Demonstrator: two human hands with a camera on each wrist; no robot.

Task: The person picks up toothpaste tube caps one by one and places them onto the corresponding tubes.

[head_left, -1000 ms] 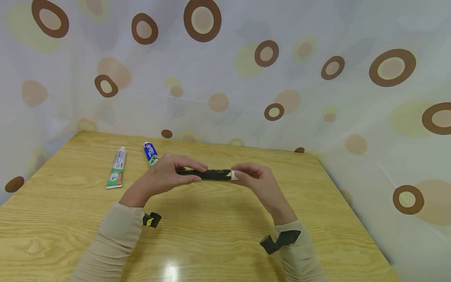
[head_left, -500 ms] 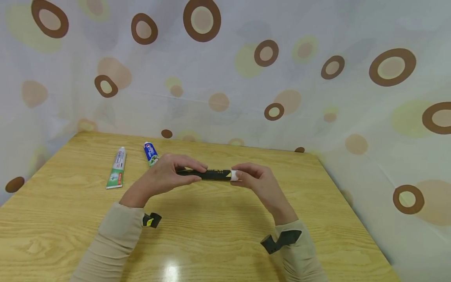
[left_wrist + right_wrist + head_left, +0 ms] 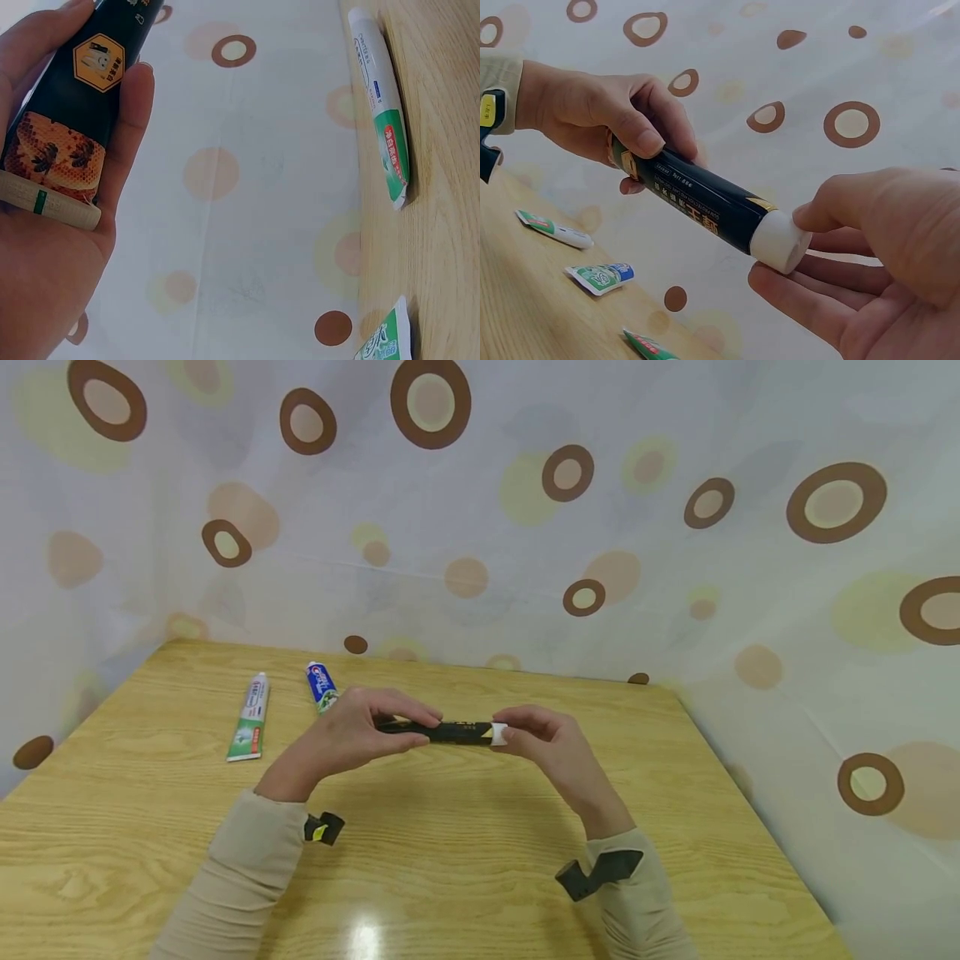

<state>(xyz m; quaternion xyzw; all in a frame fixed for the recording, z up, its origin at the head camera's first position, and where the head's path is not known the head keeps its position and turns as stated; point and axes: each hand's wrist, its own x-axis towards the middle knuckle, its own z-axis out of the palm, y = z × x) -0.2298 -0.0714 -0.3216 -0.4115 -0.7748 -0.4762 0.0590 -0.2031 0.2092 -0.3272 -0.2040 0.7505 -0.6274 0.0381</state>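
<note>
A dark toothpaste tube [image 3: 463,732] with gold lettering is held level above the table in the head view. My left hand [image 3: 348,731] grips its body between thumb and fingers. At the tube's right end, my right hand [image 3: 553,745] pinches the white cap [image 3: 499,734] with thumb and fingertips. The right wrist view shows this cap [image 3: 778,241] seated against the tube's shoulder, the thumb on its top side and fingers below. In the left wrist view, the tube's flat crimped end [image 3: 52,201] lies by my left palm, below a honeycomb picture.
On the wooden table [image 3: 450,868], a white-and-green toothpaste tube [image 3: 249,718] lies at the left. A blue-and-green toothpaste tube [image 3: 322,687] is partly hidden behind my left hand. Another green tube [image 3: 646,345] shows at the right wrist view's bottom edge. A patterned curtain [image 3: 480,527] borders the table.
The right thumb and fingertips shift slightly on the white cap. The left hand and the dark tube stay in nearly the same place.
</note>
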